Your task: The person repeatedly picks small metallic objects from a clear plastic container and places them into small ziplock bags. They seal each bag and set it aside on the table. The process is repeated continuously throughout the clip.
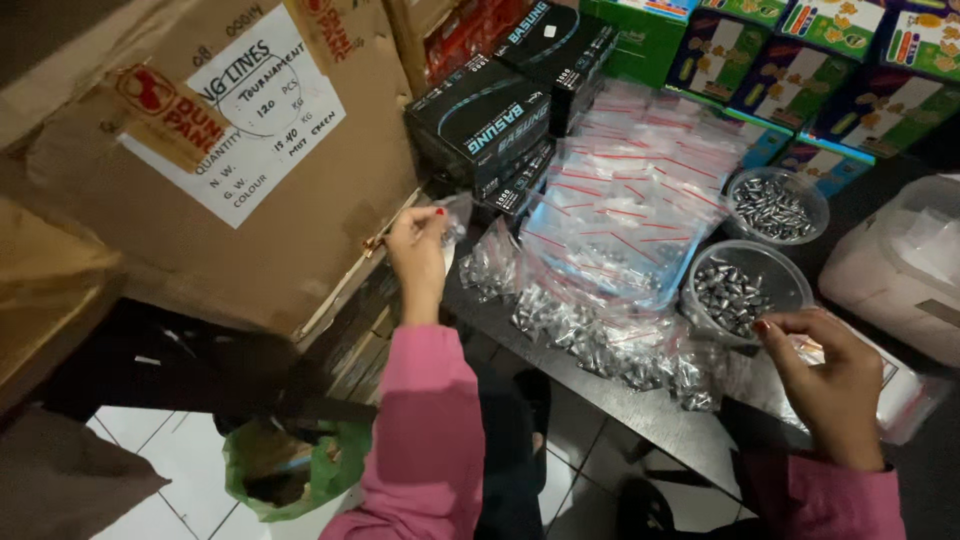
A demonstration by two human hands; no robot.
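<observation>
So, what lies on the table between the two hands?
In the head view, between the left hand and the right hand lie small clear bags of grey metal weights on the dark table.

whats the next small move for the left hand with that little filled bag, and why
Probably set it down on the row of filled bags along the dark table. The left hand holds a small clear bag up by the cardboard box, while the right hand already pinches an empty bag near the tub of metal weights.
</observation>
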